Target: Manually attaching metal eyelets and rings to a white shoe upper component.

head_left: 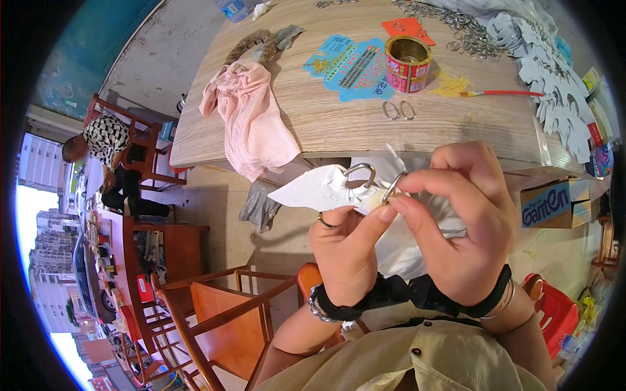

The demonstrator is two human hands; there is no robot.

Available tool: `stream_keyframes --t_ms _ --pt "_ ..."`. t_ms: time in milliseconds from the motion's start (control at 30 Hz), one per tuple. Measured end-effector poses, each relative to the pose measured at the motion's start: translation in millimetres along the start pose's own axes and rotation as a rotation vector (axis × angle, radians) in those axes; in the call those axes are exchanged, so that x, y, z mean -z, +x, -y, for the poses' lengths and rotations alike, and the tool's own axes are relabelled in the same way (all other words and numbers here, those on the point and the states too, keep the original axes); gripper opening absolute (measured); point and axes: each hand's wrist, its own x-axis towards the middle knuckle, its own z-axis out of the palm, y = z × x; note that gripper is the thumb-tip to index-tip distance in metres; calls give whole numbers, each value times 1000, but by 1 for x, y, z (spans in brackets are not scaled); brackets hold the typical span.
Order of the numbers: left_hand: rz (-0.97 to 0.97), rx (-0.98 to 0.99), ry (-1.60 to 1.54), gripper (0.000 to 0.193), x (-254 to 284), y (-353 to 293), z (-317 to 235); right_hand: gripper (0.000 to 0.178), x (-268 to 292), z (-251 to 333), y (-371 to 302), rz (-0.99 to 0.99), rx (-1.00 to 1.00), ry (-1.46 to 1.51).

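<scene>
My left hand (345, 257) pinches a white, leather-like cut piece (303, 188) between thumb and fingers, in front of the table edge. An oval metal ring (372, 171) sits through the piece. My right hand (466, 208) holds a second metal ring (390, 189) between thumb and forefinger, at the piece's right end. A narrow white strip (396, 156) sticks up beside it. Two loose oval rings (398, 111) lie on the table beyond my hands. Close behind them stands an open red tin (408, 72).
On the wooden table (195, 127) are a pink cloth (251, 117), a blue card (355, 72), a red-handled brush (505, 93), heaped metal rings (469, 29) and several white cut pieces (554, 91). A cardboard box (554, 203) stands below right. Wooden chairs (225, 326) and a seated person (114, 159) are left.
</scene>
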Motion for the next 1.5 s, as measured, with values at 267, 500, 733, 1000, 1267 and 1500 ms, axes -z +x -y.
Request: stream_keyframes --t_ms 267,500,733,1000,1267,1500 --pt "43 25 -55 38 0 2 -1 20 4 5 0 35 -71 -13" --pt "6 53 -8 28 -5 1 -6 18 6 4 1 78 -27 15" --pt "-80 172 -81 21 -1 -1 -12 21 4 -9 -1 23 262 -104" --pt "-32 333 -165 19 -2 -1 -18 19 11 -19 10 162 225 168" --pt "-18 333 -179 14 -9 1 -20 14 14 -22 11 222 58 341" --pt "-139 164 60 16 -13 -2 -15 18 7 -14 3 116 -76 332"
